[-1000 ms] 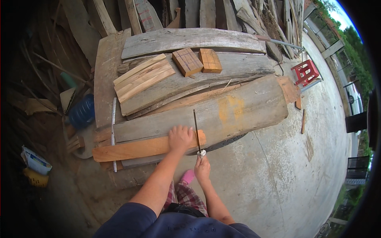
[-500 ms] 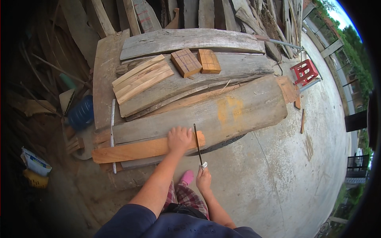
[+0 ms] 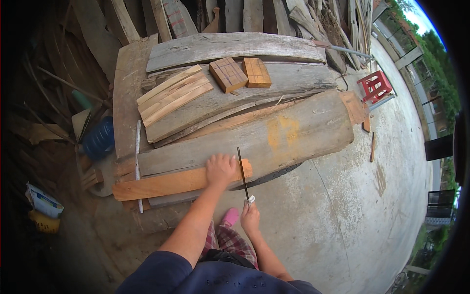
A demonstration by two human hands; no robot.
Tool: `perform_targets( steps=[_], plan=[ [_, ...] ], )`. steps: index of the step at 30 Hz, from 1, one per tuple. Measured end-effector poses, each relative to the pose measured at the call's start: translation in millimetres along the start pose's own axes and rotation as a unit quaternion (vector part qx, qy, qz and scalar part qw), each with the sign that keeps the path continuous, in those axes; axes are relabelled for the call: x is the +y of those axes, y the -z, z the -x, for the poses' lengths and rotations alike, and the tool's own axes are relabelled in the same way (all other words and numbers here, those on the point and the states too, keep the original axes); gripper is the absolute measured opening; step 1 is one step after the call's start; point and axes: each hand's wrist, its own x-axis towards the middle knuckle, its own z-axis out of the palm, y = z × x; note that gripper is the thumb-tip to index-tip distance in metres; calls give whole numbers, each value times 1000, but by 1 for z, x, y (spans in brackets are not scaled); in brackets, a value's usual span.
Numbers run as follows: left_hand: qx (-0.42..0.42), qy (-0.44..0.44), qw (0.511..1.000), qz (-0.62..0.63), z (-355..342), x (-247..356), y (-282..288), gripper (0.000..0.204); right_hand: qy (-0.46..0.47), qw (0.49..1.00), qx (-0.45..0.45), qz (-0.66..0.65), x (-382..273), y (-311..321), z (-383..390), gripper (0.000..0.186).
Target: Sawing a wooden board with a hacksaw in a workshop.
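Note:
A reddish-orange board (image 3: 161, 184) lies along the near edge of a broad grey plank (image 3: 200, 148). Near its right end, my left hand (image 3: 220, 169) presses down on it, with the fingers curled over the far edge. Just right of that hand, a handsaw (image 3: 243, 171) crosses the board; its dark, narrow blade appears almost edge-on. My right hand (image 3: 250, 219) is closed around the saw's pale handle, on the near side of the board. How deep the blade sits in the wood cannot be made out.
Behind the work lie light wooden strips (image 3: 174, 95) and two marked wooden blocks (image 3: 228, 74), (image 3: 256, 73). A white strip (image 3: 138, 166) passes by the board's left end. A red stool (image 3: 375, 85) stands far right; a blue bottle (image 3: 99, 139) lies left. Planks lean behind.
The handsaw and my right hand have shifted slightly away from me across the board. My left hand stays in place on the board.

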Motion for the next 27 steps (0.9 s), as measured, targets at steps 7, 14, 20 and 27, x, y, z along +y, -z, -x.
perform_targets(
  steps=[7, 14, 20, 27],
  plan=[
    [0, -2, 1000, 12, -1, 2, -2, 34, -13, 999, -21, 43, -42, 4, -51, 28],
    [7, 5, 1000, 9, 0, 0, 2, 35, -4, 1000, -10, 8, -25, 3, -22, 22],
    [2, 2, 1000, 16, 1, 1, -2, 35, -28, 999, -18, 31, -41, 3, -43, 25],
    [11, 5, 1000, 10, 0, -1, -1, 35, -25, 1000, -15, 10, -25, 0, -23, 26]
  ],
)
